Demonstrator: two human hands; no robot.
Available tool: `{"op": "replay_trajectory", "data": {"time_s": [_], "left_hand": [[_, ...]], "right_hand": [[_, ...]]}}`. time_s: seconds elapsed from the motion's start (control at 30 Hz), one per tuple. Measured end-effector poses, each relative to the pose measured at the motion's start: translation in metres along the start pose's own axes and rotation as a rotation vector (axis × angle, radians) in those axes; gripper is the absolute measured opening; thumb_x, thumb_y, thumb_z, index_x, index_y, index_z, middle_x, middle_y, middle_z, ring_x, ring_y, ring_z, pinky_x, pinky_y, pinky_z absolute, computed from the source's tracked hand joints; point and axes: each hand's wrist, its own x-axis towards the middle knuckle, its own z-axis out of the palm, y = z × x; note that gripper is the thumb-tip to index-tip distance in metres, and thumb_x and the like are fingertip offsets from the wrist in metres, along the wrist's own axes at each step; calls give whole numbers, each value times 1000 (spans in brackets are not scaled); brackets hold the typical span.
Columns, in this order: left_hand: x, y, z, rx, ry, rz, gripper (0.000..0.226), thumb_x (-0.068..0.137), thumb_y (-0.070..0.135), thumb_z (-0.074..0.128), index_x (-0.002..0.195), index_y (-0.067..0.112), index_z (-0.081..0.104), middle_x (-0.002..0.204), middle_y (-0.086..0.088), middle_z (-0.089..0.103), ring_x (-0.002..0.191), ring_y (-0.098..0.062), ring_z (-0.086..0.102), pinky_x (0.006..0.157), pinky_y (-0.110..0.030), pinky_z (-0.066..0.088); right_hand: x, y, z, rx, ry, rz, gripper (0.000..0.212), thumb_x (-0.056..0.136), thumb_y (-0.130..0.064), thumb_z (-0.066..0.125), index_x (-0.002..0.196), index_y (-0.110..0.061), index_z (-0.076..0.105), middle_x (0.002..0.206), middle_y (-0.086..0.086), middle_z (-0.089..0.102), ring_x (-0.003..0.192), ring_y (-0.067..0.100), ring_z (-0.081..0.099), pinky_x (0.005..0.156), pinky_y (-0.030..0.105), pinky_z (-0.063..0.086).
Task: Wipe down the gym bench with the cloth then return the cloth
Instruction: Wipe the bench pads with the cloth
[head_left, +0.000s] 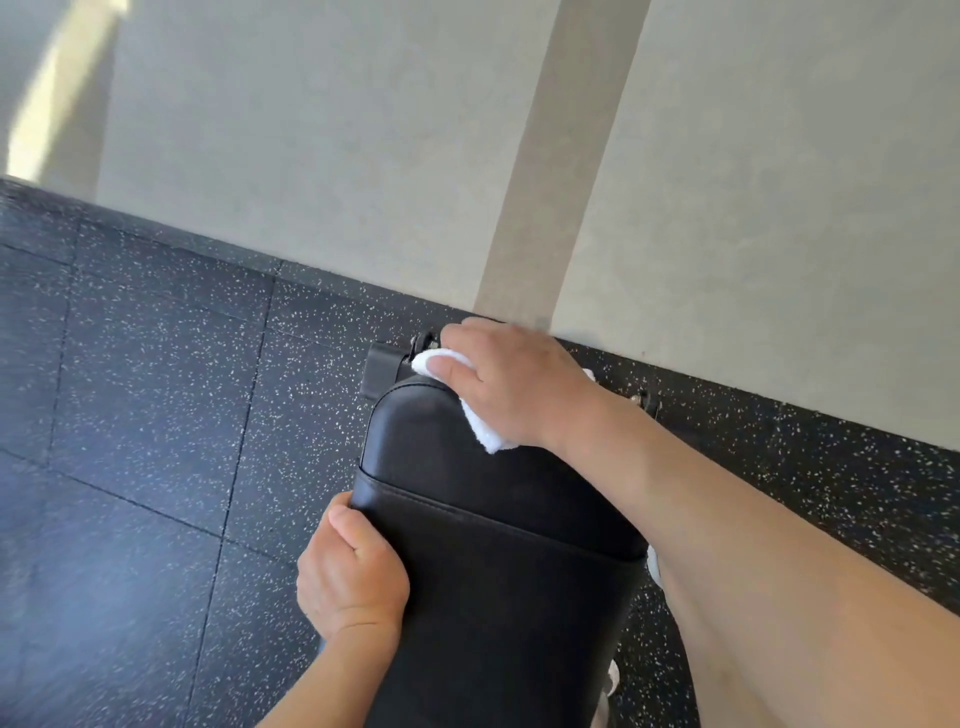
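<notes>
The left hand (353, 571) gripped the near left edge of the gym bench (498, 561), thumb on the pad's corner and fingers curled round the side, presumably to steady the bench against the wiping pressure. Farther along, the right hand (511, 387) pressed the white cloth (480, 428) onto the far pad, fingers curled over the bunched cloth at the pad's end. That placement suggested the last section was being wiped. Beyond lay the speckled floor (156, 389) and the wall (363, 130).
</notes>
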Motion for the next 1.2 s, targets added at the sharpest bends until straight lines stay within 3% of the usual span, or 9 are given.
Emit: {"op": "replay_trajectory", "data": {"time_s": [0.27,0.37,0.47,0.6,0.73,0.83,0.97,1.1,1.2], "left_hand": [[-1,0,-1,4,14,0,75,89,45,10,114,14,74,110,-31,70,99,-51,61,76,-45,33],[-2,0,-1,4,20,6,74,90,45,12,118,16,74,110,-30,71,100,-50,62,77,-45,33],[-2,0,-2,-5,20,3,72,90,45,13,112,13,73,108,-30,70,98,-50,60,77,-45,33],[-1,-1,-1,-24,22,-7,77,89,47,11,113,7,72,113,-31,69,104,-50,59,81,-48,37],[-3,0,-4,-38,0,9,77,91,46,13,129,10,69,128,-28,67,116,-49,58,94,-51,42],[-5,-1,-6,-98,-57,44,57,104,33,19,132,14,64,131,-22,66,120,-44,57,93,-47,39],[-3,6,-23,-254,-120,112,35,110,18,34,136,20,56,124,0,64,120,-28,58,99,-40,41],[5,49,-31,-251,-150,337,41,105,33,40,140,21,59,133,6,65,121,-12,56,106,-35,41],[22,93,-21,-208,-205,372,41,107,33,36,131,23,68,127,6,67,114,-10,54,99,-31,39]], "right_hand": [[-105,55,-19,-80,253,48,34,108,-49,42,81,-30,35,81,-8,39,80,18,42,68,41,44],[-105,47,-14,-196,388,19,29,106,-38,56,83,-25,43,83,-7,42,78,23,45,64,37,40],[-69,12,-1,-346,437,-65,23,101,-36,59,91,-15,61,89,6,58,82,32,56,64,39,36],[-41,-21,23,-510,493,-172,22,100,-38,58,100,-18,66,98,3,64,86,27,60,66,39,39],[-82,4,26,-541,621,-416,12,90,-17,74,89,-16,61,87,4,60,79,26,55,62,38,40],[-132,37,28,-576,664,-505,18,90,-7,72,85,-16,58,85,4,54,77,25,49,62,37,39],[-152,77,7,-488,676,-229,23,103,-30,63,92,-11,69,84,4,56,74,27,51,60,42,47],[-119,80,-5,19,574,204,36,105,-44,51,89,-12,59,81,-2,51,74,24,50,62,36,37],[-105,85,-7,370,399,292,34,102,-44,58,82,-16,59,71,-1,55,70,22,51,64,32,37]]}}
